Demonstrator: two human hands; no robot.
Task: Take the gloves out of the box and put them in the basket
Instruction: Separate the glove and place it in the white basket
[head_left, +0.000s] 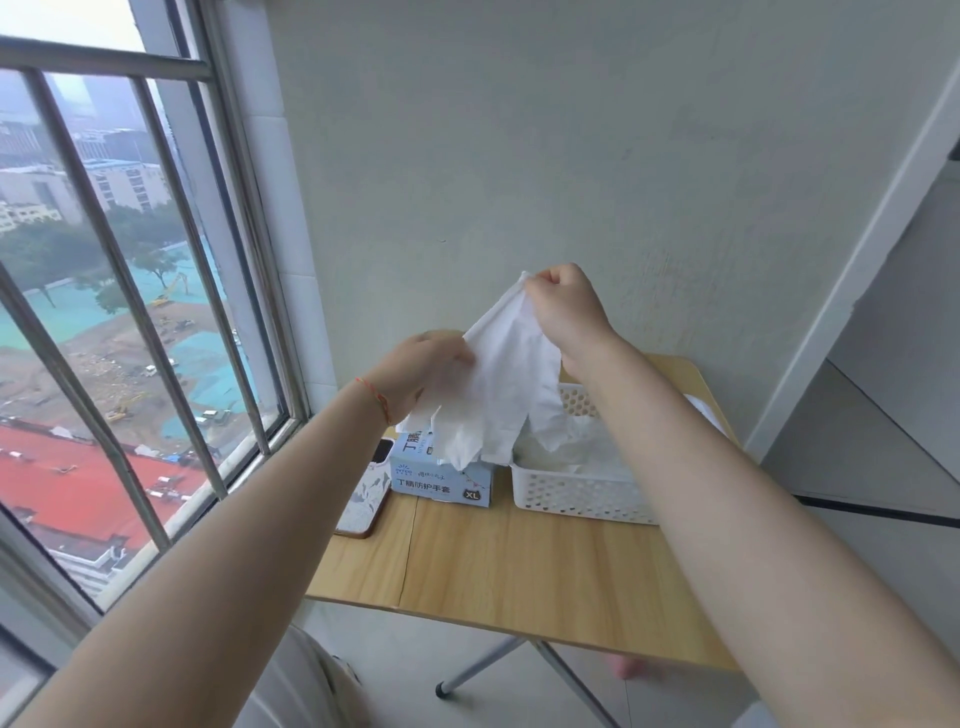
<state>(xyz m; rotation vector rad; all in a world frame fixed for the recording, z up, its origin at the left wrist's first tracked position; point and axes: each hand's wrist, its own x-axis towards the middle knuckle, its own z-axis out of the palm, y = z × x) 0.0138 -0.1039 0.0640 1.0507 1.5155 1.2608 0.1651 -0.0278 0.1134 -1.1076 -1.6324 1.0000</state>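
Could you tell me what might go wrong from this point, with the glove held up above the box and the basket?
1. The white glove is pinched only at its cuff edge by the left hand and the right hand; it could slip from either grip.
2. Its fingers dangle over the glove box rather than the basket, so a drop may miss.
3. The phone lies near the table edge and a forearm could nudge it off.

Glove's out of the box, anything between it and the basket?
Nothing visible. Both hands, left hand and right hand, hold the white glove in the air above the box. The white basket sits just right, open-topped, gloves already inside.
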